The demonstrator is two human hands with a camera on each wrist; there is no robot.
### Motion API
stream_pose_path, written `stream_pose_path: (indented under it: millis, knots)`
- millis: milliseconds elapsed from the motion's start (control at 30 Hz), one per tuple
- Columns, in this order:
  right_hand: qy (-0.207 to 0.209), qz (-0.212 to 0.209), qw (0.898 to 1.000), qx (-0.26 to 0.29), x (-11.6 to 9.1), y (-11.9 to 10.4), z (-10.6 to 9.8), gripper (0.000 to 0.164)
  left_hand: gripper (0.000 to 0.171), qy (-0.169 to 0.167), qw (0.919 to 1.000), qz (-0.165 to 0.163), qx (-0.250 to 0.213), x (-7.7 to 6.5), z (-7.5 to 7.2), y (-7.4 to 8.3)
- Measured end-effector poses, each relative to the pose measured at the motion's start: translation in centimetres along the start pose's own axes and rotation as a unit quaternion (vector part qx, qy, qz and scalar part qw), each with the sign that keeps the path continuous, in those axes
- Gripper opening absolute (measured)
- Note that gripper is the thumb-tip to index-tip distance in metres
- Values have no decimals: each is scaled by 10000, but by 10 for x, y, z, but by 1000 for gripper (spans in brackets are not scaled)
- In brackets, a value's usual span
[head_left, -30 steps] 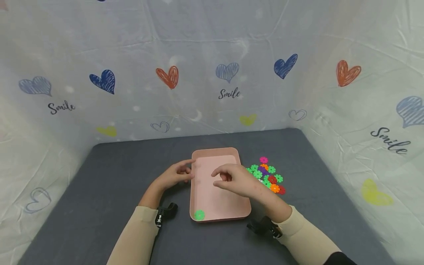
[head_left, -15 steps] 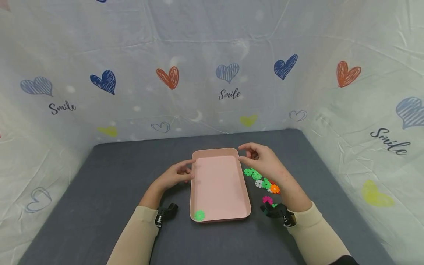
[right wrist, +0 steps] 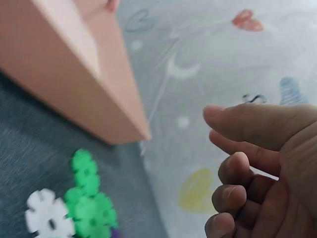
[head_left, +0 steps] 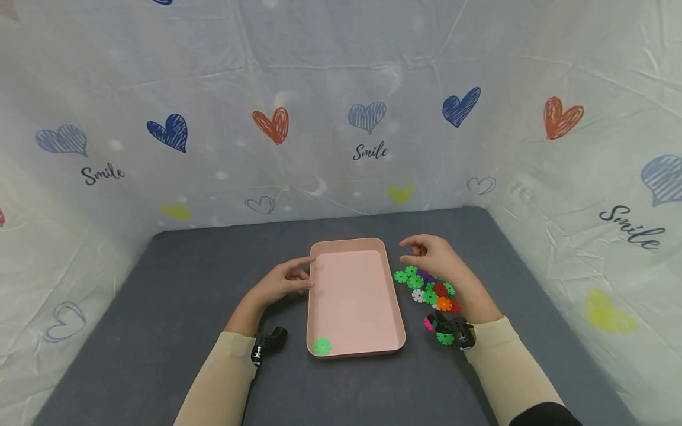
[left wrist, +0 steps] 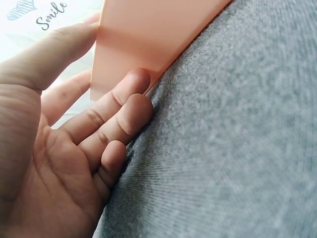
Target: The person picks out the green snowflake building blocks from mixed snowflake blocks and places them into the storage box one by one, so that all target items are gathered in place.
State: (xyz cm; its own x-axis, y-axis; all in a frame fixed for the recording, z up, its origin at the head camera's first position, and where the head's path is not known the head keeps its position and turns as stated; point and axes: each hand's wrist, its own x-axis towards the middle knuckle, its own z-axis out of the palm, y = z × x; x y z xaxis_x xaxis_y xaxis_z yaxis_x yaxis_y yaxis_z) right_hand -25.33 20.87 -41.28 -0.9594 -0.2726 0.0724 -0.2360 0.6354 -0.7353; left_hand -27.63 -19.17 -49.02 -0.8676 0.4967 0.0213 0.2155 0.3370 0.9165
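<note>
A pink rectangular tray (head_left: 354, 302) lies on the dark cloth, with one green flower-shaped plastic piece (head_left: 322, 347) in its near left corner. My left hand (head_left: 279, 284) touches the tray's left side, thumb at the rim and fingertips against the outer wall (left wrist: 133, 54). To the right of the tray, my right hand (head_left: 434, 257) hovers over the far end of a loose pile of similar pieces, its thumb and index finger apart and nothing between them. Green pieces (head_left: 415, 282), a white piece (head_left: 418, 295), a red piece (head_left: 440, 289) and an orange piece (head_left: 444, 304) show there; my forearm hides some.
Nearer to me, a pink piece (head_left: 428, 323) and a green piece lie partly under the right wrist camera (head_left: 450, 325). A pale curtain (head_left: 319, 165) printed with hearts stands behind and beside the table (head_left: 213, 284).
My right hand has moved from above the tray to the right, over the pile, shifting slightly further right in the last half second. My left hand stays at the tray.
</note>
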Motion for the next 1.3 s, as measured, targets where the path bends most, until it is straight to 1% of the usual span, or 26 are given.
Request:
stream_pose_path:
  millis: [67, 167, 267, 400, 567, 700, 800, 900, 1033, 1133, 1300]
  knots:
    - [-240, 78, 9995, -183, 5, 11, 5, 36, 70, 11, 10000, -8, -44, 0, 0, 1]
    - [-630, 70, 9966, -531, 9, 22, 11, 38, 70, 17, 9999, -18, -103, 0, 0, 2]
    - [-867, 7, 9922, -898, 12, 29, 16, 38, 70, 25, 9999, -12, -111, 0, 0, 3]
    - [-938, 38, 9878, -1243, 15, 34, 21, 38, 69, 26, 9999, 0, -106, 1, 0, 3]
    - [-877, 55, 9835, -1579, 17, 34, 25, 32, 69, 40, 9999, -18, -101, 2, -1, 5]
    - [-788, -43, 9783, -1915, 16, 31, 22, 30, 69, 79, 9999, -11, -83, 2, -1, 7]
    - [-652, -176, 9760, -2071, 14, 28, 16, 29, 69, 56, 9999, 70, -102, 3, -1, 7]
    - [-496, -235, 9808, -1871, 12, 21, 8, 29, 70, 7, 9998, 134, -149, 6, 0, 6]
    - [-462, -194, 9907, -1264, 7, 4, 1, 33, 71, -27, 9998, 116, -153, 7, 0, 5]
    - [-419, -255, 9943, -949, 4, -16, 0, 35, 71, -27, 9998, 144, -130, 6, -1, 6]
    - [-395, -571, 9957, -615, -4, -54, 7, 39, 70, -40, 9998, 129, -115, 0, -2, 1]
